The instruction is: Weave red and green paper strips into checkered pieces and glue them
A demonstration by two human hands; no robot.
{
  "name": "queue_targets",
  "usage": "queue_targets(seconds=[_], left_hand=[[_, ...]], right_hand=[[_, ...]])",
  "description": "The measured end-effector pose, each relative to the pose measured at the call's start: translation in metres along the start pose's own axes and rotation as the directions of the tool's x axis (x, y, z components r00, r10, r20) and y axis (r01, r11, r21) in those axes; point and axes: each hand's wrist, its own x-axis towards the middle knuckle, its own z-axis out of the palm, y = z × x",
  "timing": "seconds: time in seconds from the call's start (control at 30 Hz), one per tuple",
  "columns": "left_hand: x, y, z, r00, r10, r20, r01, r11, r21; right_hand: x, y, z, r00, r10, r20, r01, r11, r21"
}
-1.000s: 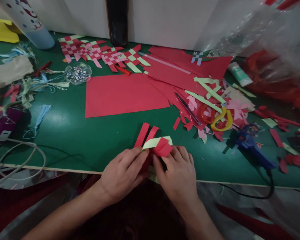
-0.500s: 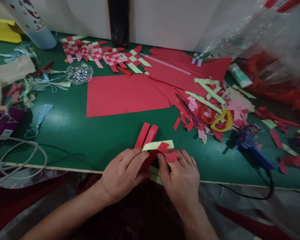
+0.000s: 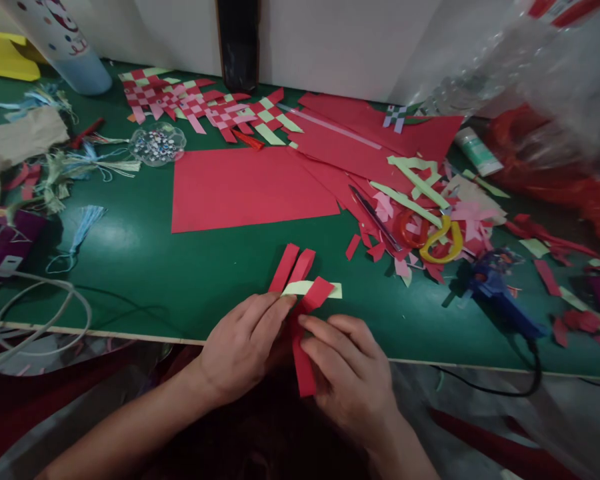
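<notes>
Several red paper strips (image 3: 295,267) lie side by side near the front edge of the green table (image 3: 145,267), with a pale green strip (image 3: 300,288) woven across them. My left hand (image 3: 243,350) presses its fingers down on the left end of the green strip and the red strips. My right hand (image 3: 353,377) lies with fingers stretched toward the left, pinching one red strip (image 3: 303,357) whose lower end hangs over the table edge.
A big red sheet (image 3: 250,187) lies behind the weave. Finished woven mats (image 3: 190,103) sit at the back. Orange and yellow scissors (image 3: 435,237), a pen (image 3: 375,217), paper scraps and a blue glue gun (image 3: 500,300) are on the right. A dish of beads (image 3: 157,143), tassels and a white cable (image 3: 35,313) are on the left.
My right hand has slid down and left, drawing one red strip over the green strip and flattening it; the folded red flap seen earlier now lies flat. The left hand stayed in place.
</notes>
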Motion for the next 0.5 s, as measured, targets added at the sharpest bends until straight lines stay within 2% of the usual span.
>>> queue_targets(seconds=[0.07, 0.2, 0.5], left_hand=[[0.001, 0.000, 0.000, 1.000, -0.009, 0.011, 0.009, 1.000, -0.002], [0.001, 0.000, 0.001, 1.000, -0.012, -0.015, 0.011, 1.000, -0.010], [-0.001, -0.003, 0.002, 1.000, 0.012, 0.016, -0.012, 1.000, -0.006]], right_hand=[[0.005, 0.001, 0.001, 0.999, 0.003, 0.051, -0.001, 0.999, -0.042], [0.013, 0.003, 0.001, 0.989, 0.091, 0.120, -0.074, 0.988, -0.136], [0.013, -0.003, 0.003, 0.966, 0.175, 0.188, -0.150, 0.978, -0.142]])
